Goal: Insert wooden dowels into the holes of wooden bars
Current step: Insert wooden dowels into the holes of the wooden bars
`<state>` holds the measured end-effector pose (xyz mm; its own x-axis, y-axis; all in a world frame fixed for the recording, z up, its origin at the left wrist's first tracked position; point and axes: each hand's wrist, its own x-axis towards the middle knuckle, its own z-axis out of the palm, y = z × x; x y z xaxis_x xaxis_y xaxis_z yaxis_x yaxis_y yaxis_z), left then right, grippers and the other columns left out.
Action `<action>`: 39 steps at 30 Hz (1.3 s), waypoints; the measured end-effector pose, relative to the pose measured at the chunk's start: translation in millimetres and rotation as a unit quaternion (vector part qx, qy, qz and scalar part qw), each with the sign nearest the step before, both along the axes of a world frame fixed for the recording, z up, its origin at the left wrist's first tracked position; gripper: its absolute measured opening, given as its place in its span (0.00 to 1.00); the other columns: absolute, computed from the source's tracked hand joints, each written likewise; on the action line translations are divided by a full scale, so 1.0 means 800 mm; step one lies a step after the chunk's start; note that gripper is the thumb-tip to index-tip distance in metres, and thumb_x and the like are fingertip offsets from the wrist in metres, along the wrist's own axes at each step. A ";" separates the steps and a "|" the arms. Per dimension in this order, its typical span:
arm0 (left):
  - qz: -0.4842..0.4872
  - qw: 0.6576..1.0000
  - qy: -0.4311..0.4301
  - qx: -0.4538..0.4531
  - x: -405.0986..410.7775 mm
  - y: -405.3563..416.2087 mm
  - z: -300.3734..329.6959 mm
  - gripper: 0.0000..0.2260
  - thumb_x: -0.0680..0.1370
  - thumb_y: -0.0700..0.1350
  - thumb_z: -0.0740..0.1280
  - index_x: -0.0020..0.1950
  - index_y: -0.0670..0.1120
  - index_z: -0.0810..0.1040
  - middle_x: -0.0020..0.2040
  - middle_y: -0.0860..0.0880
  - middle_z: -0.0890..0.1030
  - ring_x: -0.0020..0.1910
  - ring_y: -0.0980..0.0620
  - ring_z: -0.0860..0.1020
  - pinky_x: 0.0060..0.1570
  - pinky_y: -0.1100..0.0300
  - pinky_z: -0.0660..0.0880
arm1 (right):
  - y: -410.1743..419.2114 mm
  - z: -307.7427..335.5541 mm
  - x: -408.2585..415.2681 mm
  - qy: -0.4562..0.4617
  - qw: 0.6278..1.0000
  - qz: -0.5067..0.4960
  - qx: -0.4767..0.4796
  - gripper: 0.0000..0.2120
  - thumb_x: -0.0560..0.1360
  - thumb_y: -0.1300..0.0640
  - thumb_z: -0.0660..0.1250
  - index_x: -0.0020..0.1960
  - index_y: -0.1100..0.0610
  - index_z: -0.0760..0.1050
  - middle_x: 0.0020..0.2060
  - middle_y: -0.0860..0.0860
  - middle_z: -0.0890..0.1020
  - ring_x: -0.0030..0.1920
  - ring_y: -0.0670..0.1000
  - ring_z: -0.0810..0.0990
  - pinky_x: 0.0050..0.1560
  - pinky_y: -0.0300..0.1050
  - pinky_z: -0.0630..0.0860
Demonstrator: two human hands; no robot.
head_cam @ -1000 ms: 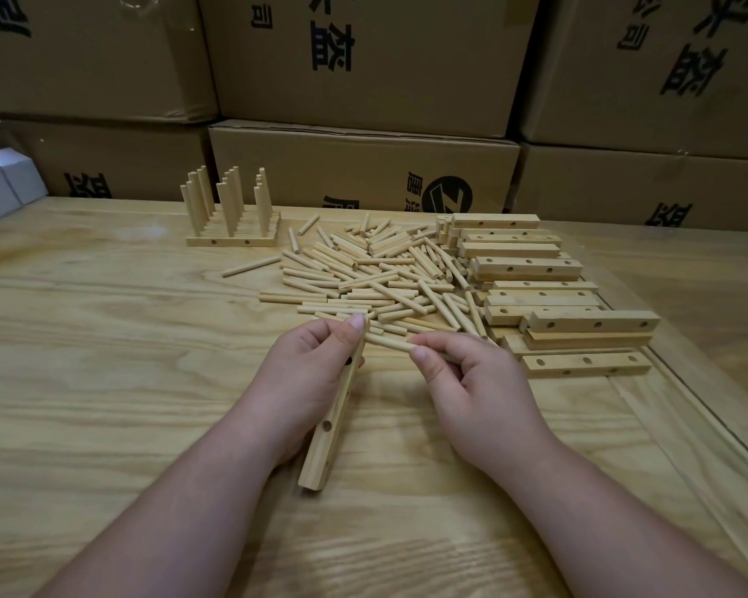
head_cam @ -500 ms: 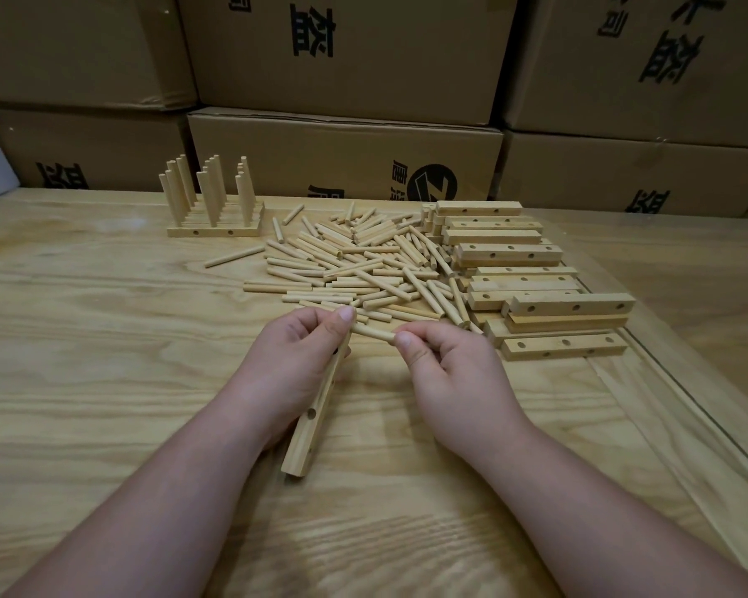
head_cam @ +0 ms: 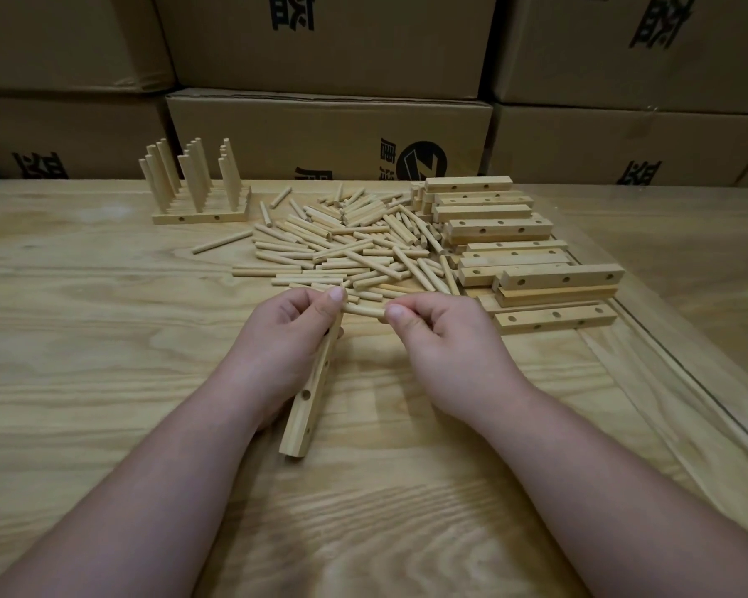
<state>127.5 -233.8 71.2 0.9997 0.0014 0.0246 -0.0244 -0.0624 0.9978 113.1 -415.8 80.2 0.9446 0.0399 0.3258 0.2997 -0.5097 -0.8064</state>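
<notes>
At far left, finished bars (head_cam: 199, 217) stand with dowels upright, out of the way. The left hand (head_cam: 286, 343) grips a bar (head_cam: 316, 381) on the desk (head_cam: 83, 338), steadying its holes, while the right hand (head_cam: 441, 338) pinches a dowel (head_cam: 366, 311) toward its far end, loose dowels (head_cam: 342, 248) and spare bars (head_cam: 536, 274) within reach

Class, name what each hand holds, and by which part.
The left hand grips a wooden bar by its upper end; the right hand pinches a dowel by its right end.
</notes>
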 end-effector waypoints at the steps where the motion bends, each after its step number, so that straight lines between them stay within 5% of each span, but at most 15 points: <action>1: -0.002 1.000 -0.001 0.001 0.000 0.000 0.000 0.18 0.69 0.65 0.69 0.42 0.50 0.83 0.33 0.54 0.82 0.33 0.59 0.78 0.39 0.58 0.73 | 0.000 0.001 0.000 0.006 1.000 -0.001 0.001 0.07 0.80 0.52 0.67 0.49 0.50 0.84 0.34 0.34 0.81 0.46 0.31 0.77 0.40 0.22 0.67; 9: 0.018 1.000 -0.001 -0.005 -0.003 0.001 0.002 0.20 0.69 0.65 0.70 0.44 0.49 0.84 0.35 0.53 0.83 0.36 0.55 0.78 0.43 0.51 0.74 | 0.003 0.004 0.002 0.053 0.998 0.008 0.033 0.10 0.80 0.51 0.66 0.44 0.48 0.83 0.35 0.32 0.81 0.42 0.25 0.74 0.37 0.19 0.66; 14: -0.001 1.000 0.010 -0.028 -0.004 0.004 0.004 0.20 0.74 0.67 0.63 0.48 0.55 0.87 0.37 0.51 0.83 0.31 0.55 0.78 0.36 0.57 0.75 | 0.010 -0.001 -0.003 -0.056 0.994 -0.032 0.091 0.09 0.81 0.52 0.65 0.44 0.44 0.78 0.28 0.37 0.76 0.29 0.39 0.73 0.29 0.30 0.67; 17: -0.026 0.999 0.023 -0.014 -0.006 0.001 0.006 0.18 0.75 0.64 0.63 0.46 0.54 0.87 0.34 0.51 0.81 0.29 0.55 0.76 0.33 0.60 0.73 | 0.004 0.001 0.003 -0.094 0.982 -0.062 0.151 0.05 0.82 0.48 0.63 0.51 0.43 0.77 0.31 0.40 0.77 0.29 0.39 0.72 0.29 0.32 0.69; 19: -0.003 0.999 0.030 -0.016 -0.006 -0.001 0.007 0.17 0.80 0.62 0.63 0.44 0.55 0.87 0.33 0.51 0.81 0.28 0.55 0.76 0.33 0.59 0.72 | -0.003 -0.001 0.006 -0.095 0.979 -0.060 0.171 0.11 0.82 0.43 0.57 0.59 0.44 0.75 0.33 0.43 0.77 0.32 0.40 0.73 0.34 0.34 0.72; 22: 0.046 0.991 0.059 -0.114 -0.004 0.000 0.012 0.22 0.84 0.58 0.60 0.38 0.53 0.87 0.30 0.49 0.78 0.26 0.54 0.72 0.27 0.62 0.70 | -0.015 -0.007 0.013 -0.093 0.991 -0.071 0.065 0.16 0.82 0.46 0.55 0.61 0.50 0.78 0.42 0.40 0.79 0.47 0.39 0.77 0.50 0.31 0.72; 24: 0.055 0.981 0.080 -0.169 -0.004 0.002 0.016 0.24 0.84 0.58 0.59 0.36 0.52 0.87 0.30 0.49 0.76 0.25 0.54 0.71 0.25 0.63 0.69 | -0.020 -0.012 0.020 -0.066 0.991 -0.084 -0.075 0.13 0.81 0.50 0.59 0.58 0.50 0.80 0.54 0.42 0.79 0.58 0.45 0.74 0.60 0.39 0.69; 30: 0.053 0.984 0.079 -0.153 -0.004 0.000 0.014 0.23 0.84 0.58 0.60 0.37 0.50 0.86 0.30 0.49 0.76 0.26 0.54 0.71 0.27 0.61 0.69 | -0.018 -0.024 0.026 0.020 0.958 -0.063 -0.279 0.15 0.81 0.51 0.59 0.64 0.44 0.78 0.76 0.44 0.65 0.68 0.51 0.60 0.70 0.51 0.59; 34: 0.050 0.986 0.066 -0.142 -0.004 -0.001 0.013 0.21 0.84 0.57 0.60 0.40 0.48 0.85 0.30 0.48 0.77 0.26 0.53 0.72 0.27 0.61 0.69 | -0.017 -0.026 0.028 0.054 0.943 -0.046 -0.324 0.19 0.81 0.51 0.55 0.70 0.42 0.71 0.78 0.43 0.61 0.67 0.52 0.61 0.66 0.51 0.58; 39: 0.047 0.986 0.064 -0.144 -0.004 -0.001 0.013 0.22 0.84 0.57 0.60 0.39 0.50 0.86 0.30 0.48 0.77 0.26 0.53 0.72 0.28 0.60 0.69 | -0.015 -0.026 0.027 0.027 0.950 -0.077 -0.300 0.18 0.80 0.50 0.59 0.70 0.44 0.71 0.66 0.43 0.73 0.63 0.52 0.65 0.63 0.50 0.62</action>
<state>124.4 -234.7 81.3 0.9897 0.0837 -0.1160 0.0942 0.2285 0.9690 134.8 -428.0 59.4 0.9689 0.0628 0.2393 0.1504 -0.9174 -0.3684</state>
